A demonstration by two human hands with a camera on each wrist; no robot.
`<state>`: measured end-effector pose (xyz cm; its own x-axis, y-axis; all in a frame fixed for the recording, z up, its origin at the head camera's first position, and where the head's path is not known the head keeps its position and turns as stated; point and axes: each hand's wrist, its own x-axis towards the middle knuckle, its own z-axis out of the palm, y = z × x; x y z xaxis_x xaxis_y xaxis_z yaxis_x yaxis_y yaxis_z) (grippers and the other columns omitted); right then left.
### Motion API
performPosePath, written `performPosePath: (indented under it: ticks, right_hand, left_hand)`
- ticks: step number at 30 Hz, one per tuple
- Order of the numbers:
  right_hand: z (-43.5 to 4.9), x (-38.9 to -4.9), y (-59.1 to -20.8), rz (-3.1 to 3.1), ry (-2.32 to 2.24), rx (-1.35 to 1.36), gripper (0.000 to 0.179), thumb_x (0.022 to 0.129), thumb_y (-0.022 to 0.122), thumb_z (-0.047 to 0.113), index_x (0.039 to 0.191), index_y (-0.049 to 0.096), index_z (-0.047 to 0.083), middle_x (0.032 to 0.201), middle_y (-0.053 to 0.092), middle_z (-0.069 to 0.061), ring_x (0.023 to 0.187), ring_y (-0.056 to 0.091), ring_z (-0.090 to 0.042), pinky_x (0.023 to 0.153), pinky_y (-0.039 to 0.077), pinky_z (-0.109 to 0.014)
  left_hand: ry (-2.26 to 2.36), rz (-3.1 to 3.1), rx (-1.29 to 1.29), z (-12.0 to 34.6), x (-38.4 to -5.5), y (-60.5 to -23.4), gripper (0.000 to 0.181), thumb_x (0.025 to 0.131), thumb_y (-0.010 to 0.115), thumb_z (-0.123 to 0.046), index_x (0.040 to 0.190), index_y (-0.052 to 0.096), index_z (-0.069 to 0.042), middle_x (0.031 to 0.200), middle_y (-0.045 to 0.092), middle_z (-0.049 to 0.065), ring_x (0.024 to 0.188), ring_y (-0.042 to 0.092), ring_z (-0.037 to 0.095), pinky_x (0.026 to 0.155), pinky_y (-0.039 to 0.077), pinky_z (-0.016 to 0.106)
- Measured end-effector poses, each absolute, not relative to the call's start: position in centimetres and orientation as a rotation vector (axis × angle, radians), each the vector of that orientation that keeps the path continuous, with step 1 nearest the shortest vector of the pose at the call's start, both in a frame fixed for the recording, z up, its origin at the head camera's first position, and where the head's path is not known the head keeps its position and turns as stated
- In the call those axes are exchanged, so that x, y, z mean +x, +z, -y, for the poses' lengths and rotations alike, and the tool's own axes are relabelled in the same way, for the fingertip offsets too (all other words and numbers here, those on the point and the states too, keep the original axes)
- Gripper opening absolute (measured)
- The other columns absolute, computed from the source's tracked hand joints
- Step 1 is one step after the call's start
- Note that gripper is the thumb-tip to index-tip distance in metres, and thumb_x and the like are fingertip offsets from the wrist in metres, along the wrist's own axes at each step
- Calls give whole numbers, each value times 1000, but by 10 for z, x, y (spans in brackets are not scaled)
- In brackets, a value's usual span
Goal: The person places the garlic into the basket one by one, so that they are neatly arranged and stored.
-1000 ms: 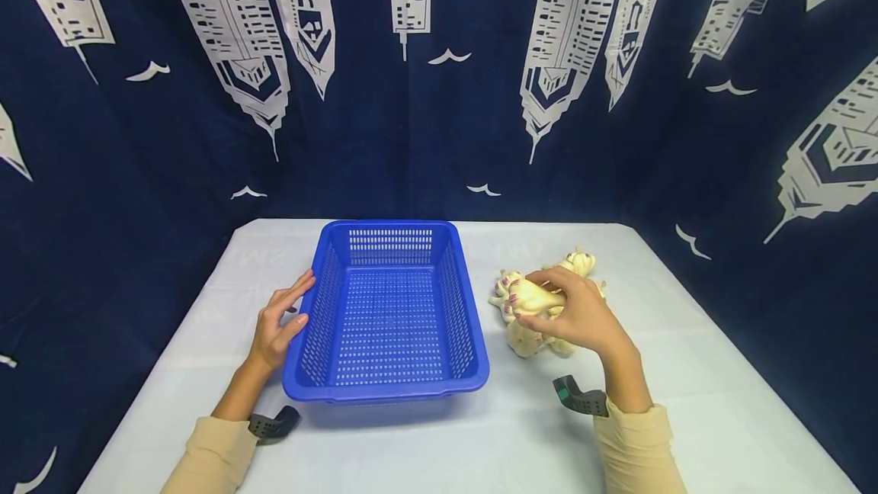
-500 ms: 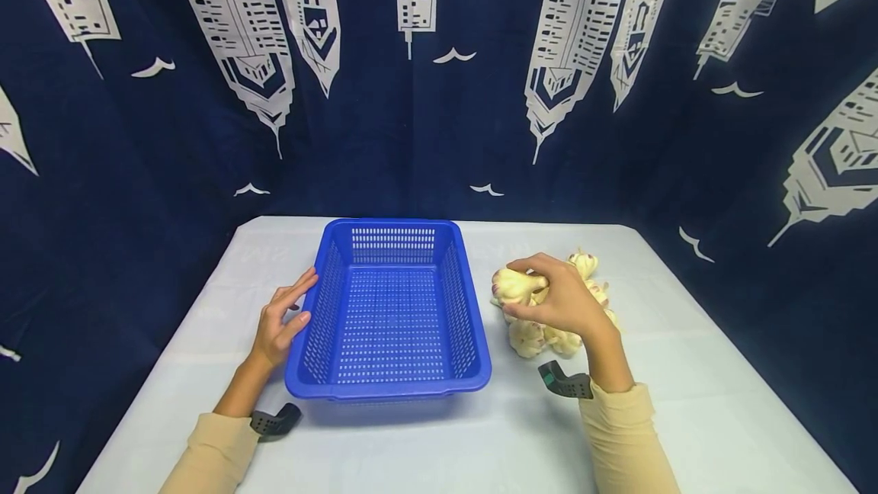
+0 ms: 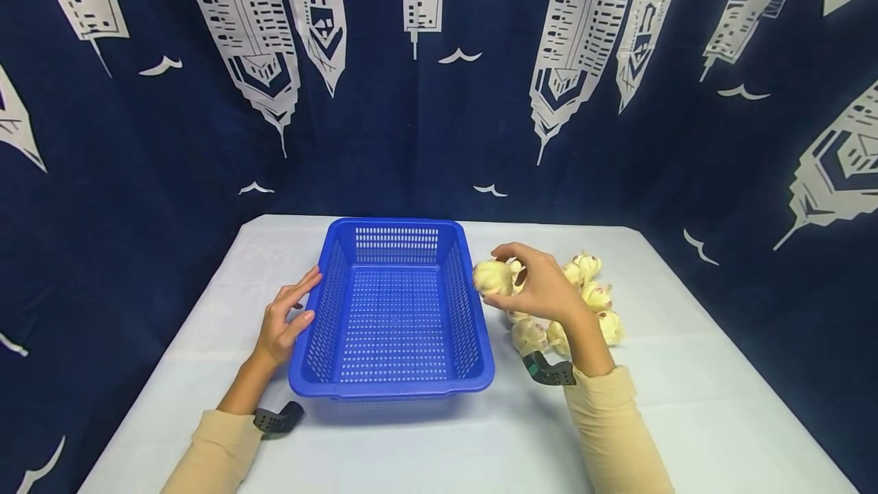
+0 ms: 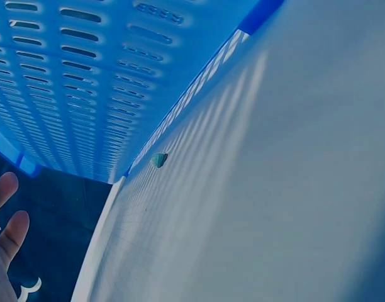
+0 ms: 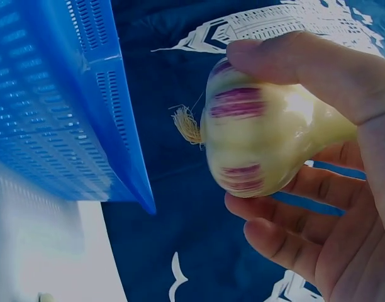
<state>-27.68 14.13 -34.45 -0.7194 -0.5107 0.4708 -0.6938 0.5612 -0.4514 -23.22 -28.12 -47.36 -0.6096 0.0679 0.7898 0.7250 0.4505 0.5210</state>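
My right hand (image 3: 538,284) pinches a garlic bulb (image 3: 492,278) between thumb and fingers, just off the basket's right rim. In the right wrist view the garlic bulb (image 5: 255,132) shows purple streaks, with its root tuft toward the basket wall. My left hand (image 3: 283,319) lies with fingers extended against the left side of the blue plastic basket (image 3: 391,389). Only the slotted outer wall of the basket (image 4: 73,94) and part of my left fingers (image 4: 13,236) appear in the left wrist view. The slotted basket floor is bare.
Several more garlic bulbs (image 3: 597,296) lie in a pile right of the basket, partly behind my right hand and forearm. The white table (image 3: 411,456) runs back to a dark blue curtain (image 3: 411,136) with white printed buildings. A small greenish bit (image 4: 159,160) lies beside the basket.
My right hand has lifted the garlic bulb off the pile and carried it left to the basket's right rim. The left hand stays at the basket's side.
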Motion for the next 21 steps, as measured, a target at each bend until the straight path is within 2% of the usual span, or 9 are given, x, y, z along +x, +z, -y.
performPosePath:
  ticks: [8, 14, 21]
  right_hand:
    - [-128, -283, -344, 2528, 945, 974, 56, 65, 91, 26, 112, 66, 8, 91, 65, -5, 73, 64, -20, 65, 53, -35]
    - [-121, -292, -344, 2475, 990, 1052, 54, 66, 90, 22, 112, 67, 4, 99, 66, -6, 80, 63, -22, 70, 56, -40]
    - [-111, -299, -341, 2428, 1003, 1136, 52, 68, 87, 21, 113, 68, 3, 101, 67, -8, 86, 65, -24, 70, 57, -40]
  left_hand:
    - [-1200, 1996, -656, 280, -233, -476, 56, 79, 50, -10, 132, 58, 6, 141, 51, 24, 100, 52, 11, 73, 38, 31]
    - [-1200, 2016, -642, 280, -232, -477, 56, 78, 51, -10, 131, 58, 7, 142, 51, 22, 101, 51, 10, 73, 39, 33]
    - [-1198, 1984, -637, 278, -231, -475, 56, 75, 53, -6, 129, 60, 8, 139, 52, 24, 100, 54, 18, 72, 39, 30]
